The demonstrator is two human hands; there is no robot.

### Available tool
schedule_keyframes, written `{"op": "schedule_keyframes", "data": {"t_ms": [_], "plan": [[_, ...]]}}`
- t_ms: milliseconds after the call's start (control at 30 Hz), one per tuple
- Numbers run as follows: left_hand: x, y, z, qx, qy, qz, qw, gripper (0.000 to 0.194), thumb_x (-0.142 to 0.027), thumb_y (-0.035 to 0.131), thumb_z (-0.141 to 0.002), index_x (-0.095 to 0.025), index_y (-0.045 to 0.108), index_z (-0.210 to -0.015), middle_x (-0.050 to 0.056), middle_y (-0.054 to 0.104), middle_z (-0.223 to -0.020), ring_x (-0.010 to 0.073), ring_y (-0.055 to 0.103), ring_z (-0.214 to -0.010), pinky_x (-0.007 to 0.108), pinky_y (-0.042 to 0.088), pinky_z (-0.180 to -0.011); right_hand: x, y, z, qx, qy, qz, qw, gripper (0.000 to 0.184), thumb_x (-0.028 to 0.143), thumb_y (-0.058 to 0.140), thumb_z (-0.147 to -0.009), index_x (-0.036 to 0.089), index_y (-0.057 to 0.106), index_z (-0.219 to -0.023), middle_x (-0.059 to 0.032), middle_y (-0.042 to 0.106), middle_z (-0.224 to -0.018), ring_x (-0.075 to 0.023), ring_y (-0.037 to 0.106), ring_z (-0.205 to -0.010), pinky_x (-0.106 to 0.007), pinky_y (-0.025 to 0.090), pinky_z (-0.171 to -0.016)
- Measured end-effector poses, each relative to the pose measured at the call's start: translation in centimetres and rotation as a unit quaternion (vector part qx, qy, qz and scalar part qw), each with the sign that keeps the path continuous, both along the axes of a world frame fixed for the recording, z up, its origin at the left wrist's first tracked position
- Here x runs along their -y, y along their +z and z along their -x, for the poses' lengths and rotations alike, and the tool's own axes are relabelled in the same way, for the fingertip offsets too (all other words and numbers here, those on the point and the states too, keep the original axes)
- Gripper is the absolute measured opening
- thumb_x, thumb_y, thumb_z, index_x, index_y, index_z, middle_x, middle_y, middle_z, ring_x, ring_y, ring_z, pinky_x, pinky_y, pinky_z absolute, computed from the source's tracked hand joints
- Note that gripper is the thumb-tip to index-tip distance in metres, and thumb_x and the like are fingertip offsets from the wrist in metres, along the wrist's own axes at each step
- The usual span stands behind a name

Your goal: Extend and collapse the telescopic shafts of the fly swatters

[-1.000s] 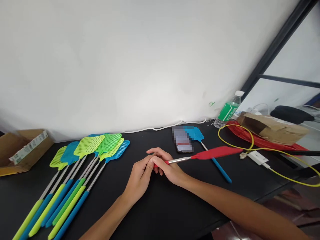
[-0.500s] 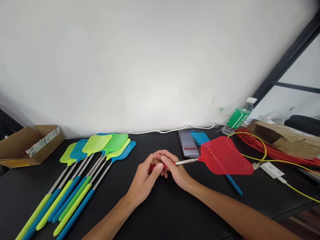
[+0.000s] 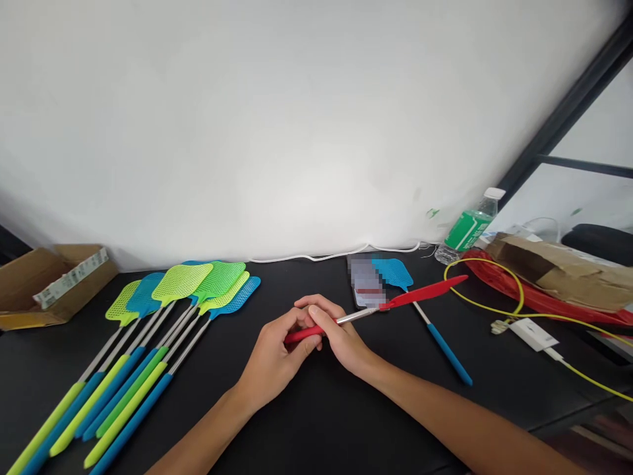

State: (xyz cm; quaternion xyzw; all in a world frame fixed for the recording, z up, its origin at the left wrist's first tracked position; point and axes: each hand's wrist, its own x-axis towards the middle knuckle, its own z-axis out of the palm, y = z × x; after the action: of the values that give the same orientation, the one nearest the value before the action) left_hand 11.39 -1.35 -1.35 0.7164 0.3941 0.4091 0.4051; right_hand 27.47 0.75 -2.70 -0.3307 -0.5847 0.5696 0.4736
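Observation:
Both my hands are closed around the red handle of a fly swatter (image 3: 430,291), whose metal shaft points right. My left hand (image 3: 279,349) grips the handle's lower part, and my right hand (image 3: 341,333) wraps it close to the shaft. The red swatter head shows nearly edge-on. Behind it a blue fly swatter (image 3: 449,353) lies on the black table, its head beside a phone (image 3: 364,290) with a blurred screen. Several yellow-green, green and blue fly swatters (image 3: 182,282) lie side by side at the left, handles toward me.
An open cardboard box (image 3: 30,280) stands at the far left. On the right are a water bottle (image 3: 472,224), a yellow cable (image 3: 521,290), a white adapter (image 3: 534,334) and brown cardboard (image 3: 558,270) over red plastic. A white cord (image 3: 316,256) runs along the wall.
The red swatter has turned about its shaft, from its broad face showing to nearly edge-on. More of its handle and of the blue swatter behind is visible. The view has shifted slightly.

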Motion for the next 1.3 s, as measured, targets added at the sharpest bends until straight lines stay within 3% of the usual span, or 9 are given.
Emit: {"op": "schedule_keyframes", "data": {"t_ms": [167, 300, 533, 700, 900, 1000, 1067, 1200, 1300], "plan": [[-0.1, 0.0, 0.1, -0.014, 0.012, -0.02, 1.0, 0.038, -0.037, 0.044, -0.104, -0.018, 0.066, -0.081, 0.001, 0.067, -0.074, 0.0128, 0.061, -0.068, 0.025, 0.046, -0.068, 0.0, -0.1, 0.0, 0.013, 0.022, 0.015, 1.0, 0.034, 0.045, 0.052, -0.099, 0.02, 0.068, -0.115, 0.0, 0.059, -0.074, -0.0124, 0.053, -0.062, -0.023, 0.041, -0.053], [-0.2, -0.1, 0.1, -0.025, 0.006, -0.016, 1.0, 0.02, -0.038, 0.062, -0.095, -0.02, 0.065, -0.104, 0.0, 0.07, -0.086, 0.0149, 0.063, -0.075, 0.025, 0.048, -0.069, 0.0, 0.3, -0.2, 0.002, 0.007, 0.009, 1.0, 0.033, 0.045, 0.051, -0.1, 0.02, 0.069, -0.112, -0.0032, 0.064, -0.087, -0.0135, 0.056, -0.069, -0.024, 0.042, -0.055], [-0.2, 0.1, 0.1, -0.053, 0.01, -0.048, 0.997, 0.039, -0.038, 0.043, -0.104, -0.018, 0.069, -0.083, 0.002, 0.067, -0.073, 0.0136, 0.058, -0.066, 0.026, 0.045, -0.066, -0.1, -0.2, -0.3, 0.024, 0.025, 0.014, 0.999, 0.032, 0.043, 0.052, -0.099, 0.021, 0.068, -0.116, 0.0004, 0.059, -0.075, -0.0125, 0.054, -0.062, -0.023, 0.042, -0.054], [-0.1, -0.2, 0.1, -0.066, 0.005, -0.035, 0.997, 0.021, -0.04, 0.061, -0.095, -0.02, 0.067, -0.099, 0.001, 0.069, -0.083, 0.0144, 0.06, -0.071, 0.024, 0.045, -0.064, -0.1, -0.2, -0.3, 0.007, 0.014, 0.003, 1.0, 0.029, 0.043, 0.053, -0.099, 0.021, 0.069, -0.11, -0.0014, 0.061, -0.082, -0.0134, 0.054, -0.068, -0.025, 0.043, -0.057], [0.1, -0.2, 0.2, -0.048, 0.004, -0.053, 0.997, 0.04, -0.035, 0.04, -0.105, -0.017, 0.067, -0.081, 0.002, 0.068, -0.08, 0.0131, 0.058, -0.07, 0.025, 0.043, -0.07, 0.0, -0.4, -0.1, 0.034, 0.016, 0.008, 0.999, 0.034, 0.046, 0.051, -0.1, 0.021, 0.069, -0.113, -0.0001, 0.057, -0.073, -0.0136, 0.051, -0.06, -0.025, 0.041, -0.053], [0.3, -0.1, 0.1, -0.063, 0.01, -0.045, 0.997, 0.025, -0.042, 0.059, -0.097, -0.018, 0.067, -0.096, 0.0, 0.066, -0.079, 0.0127, 0.054, -0.065, 0.025, 0.042, -0.064, 0.1, -0.3, 0.0, 0.037, 0.003, -0.014, 0.999, 0.034, 0.047, 0.051, -0.1, 0.022, 0.071, -0.109, -0.0024, 0.061, -0.08, -0.0164, 0.056, -0.07, -0.028, 0.046, -0.061], [0.4, 0.0, 0.0, -0.075, 0.021, -0.053, 0.996, 0.024, -0.043, 0.065, -0.092, -0.019, 0.067, -0.091, 0.0, 0.065, -0.076, 0.0126, 0.052, -0.063, 0.025, 0.041, -0.062, 0.1, -0.3, -0.1, 0.042, -0.007, -0.025, 0.999, 0.033, 0.047, 0.052, -0.099, 0.021, 0.071, -0.106, -0.0038, 0.063, -0.085, -0.019, 0.06, -0.079, -0.03, 0.049, -0.068], [0.5, 0.4, 0.1, -0.057, -0.013, -0.059, 0.997, 0.047, -0.036, 0.034, -0.106, -0.018, 0.07, -0.083, 0.004, 0.072, -0.086, 0.015, 0.062, -0.076, 0.027, 0.046, -0.075, 0.1, -0.9, -0.2, 0.065, 0.009, 0.005, 0.998, 0.041, 0.053, 0.051, -0.099, 0.02, 0.07, -0.114, -0.0025, 0.06, -0.077, -0.0155, 0.052, -0.061, -0.028, 0.043, -0.053], [0.6, 0.4, 0.3, -0.061, -0.012, -0.061, 0.996, 0.044, -0.037, 0.035, -0.106, -0.018, 0.07, -0.087, 0.003, 0.071, -0.085, 0.0145, 0.061, -0.074, 0.027, 0.046, -0.074, 0.0, -1.2, -0.3, 0.061, 0.012, 0.015, 0.998, 0.041, 0.054, 0.051, -0.098, 0.021, 0.069, -0.115, -0.0034, 0.061, -0.081, -0.017, 0.054, -0.065, -0.028, 0.044, -0.052]]}}
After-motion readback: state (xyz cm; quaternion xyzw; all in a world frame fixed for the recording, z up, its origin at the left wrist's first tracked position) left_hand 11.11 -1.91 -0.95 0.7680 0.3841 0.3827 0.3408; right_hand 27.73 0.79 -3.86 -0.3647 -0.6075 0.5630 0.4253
